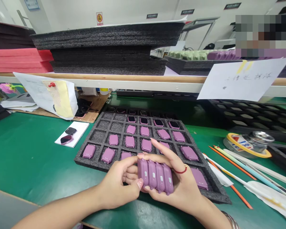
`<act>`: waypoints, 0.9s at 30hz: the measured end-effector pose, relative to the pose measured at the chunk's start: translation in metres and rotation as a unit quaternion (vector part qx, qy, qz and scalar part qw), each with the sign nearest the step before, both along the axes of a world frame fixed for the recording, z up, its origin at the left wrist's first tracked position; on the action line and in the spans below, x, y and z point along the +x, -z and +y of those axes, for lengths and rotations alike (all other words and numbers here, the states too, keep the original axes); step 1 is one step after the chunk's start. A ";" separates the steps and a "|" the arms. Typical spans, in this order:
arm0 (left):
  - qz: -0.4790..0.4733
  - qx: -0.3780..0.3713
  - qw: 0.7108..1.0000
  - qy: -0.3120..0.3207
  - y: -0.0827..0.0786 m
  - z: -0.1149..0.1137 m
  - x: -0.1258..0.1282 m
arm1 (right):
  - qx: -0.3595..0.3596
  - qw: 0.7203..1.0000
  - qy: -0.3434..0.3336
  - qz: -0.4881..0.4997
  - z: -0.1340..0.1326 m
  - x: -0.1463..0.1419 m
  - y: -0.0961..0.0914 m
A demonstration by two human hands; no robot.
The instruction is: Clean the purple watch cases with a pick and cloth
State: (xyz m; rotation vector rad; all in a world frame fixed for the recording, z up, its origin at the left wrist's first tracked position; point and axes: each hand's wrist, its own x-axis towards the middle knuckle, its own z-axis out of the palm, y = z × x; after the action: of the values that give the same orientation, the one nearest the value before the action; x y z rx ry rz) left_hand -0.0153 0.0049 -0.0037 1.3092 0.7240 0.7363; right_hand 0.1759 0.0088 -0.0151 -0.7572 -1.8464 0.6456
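Both my hands hold a row of several purple watch cases (156,176) standing on edge side by side. My right hand (178,184) cups them from below and behind, fingers curled over the top. My left hand (120,186) pinches the leftmost case between thumb and fingers. They hover over the near edge of a black foam tray (98,135) with square cells, many filled with purple cases (131,141) lying flat; the back row shows cases with dark screens (144,121).
A shelf (109,78) above carries stacked black and red foam sheets. A white card with two small watch parts (70,135) lies left of the tray. Right are a tape roll (249,144), orange and white sticks (231,162), and another black tray (252,116).
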 end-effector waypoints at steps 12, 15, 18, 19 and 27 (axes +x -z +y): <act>-0.034 -0.016 0.999 0.008 0.001 0.000 -0.003 | -0.008 1.000 0.003 0.017 -0.001 -0.001 -0.001; -0.026 -0.014 1.000 0.004 0.000 0.000 -0.004 | -0.003 1.000 0.009 0.015 -0.002 -0.002 -0.001; -0.024 -0.007 1.000 0.002 -0.001 0.000 -0.004 | -0.002 1.000 0.008 0.018 -0.003 -0.004 -0.002; -0.024 -0.005 1.000 0.003 -0.002 0.000 -0.004 | 0.000 1.000 0.008 0.021 -0.003 -0.005 -0.002; -0.064 -0.003 0.998 0.021 0.001 0.000 -0.006 | 0.029 0.999 0.018 0.005 -0.004 -0.004 -0.003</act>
State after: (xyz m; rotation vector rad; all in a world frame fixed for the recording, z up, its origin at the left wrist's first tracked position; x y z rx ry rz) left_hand -0.0218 0.0051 -0.0043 1.2558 0.5934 0.7763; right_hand 0.1716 0.0049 -0.0124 -0.7458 -1.8300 0.5698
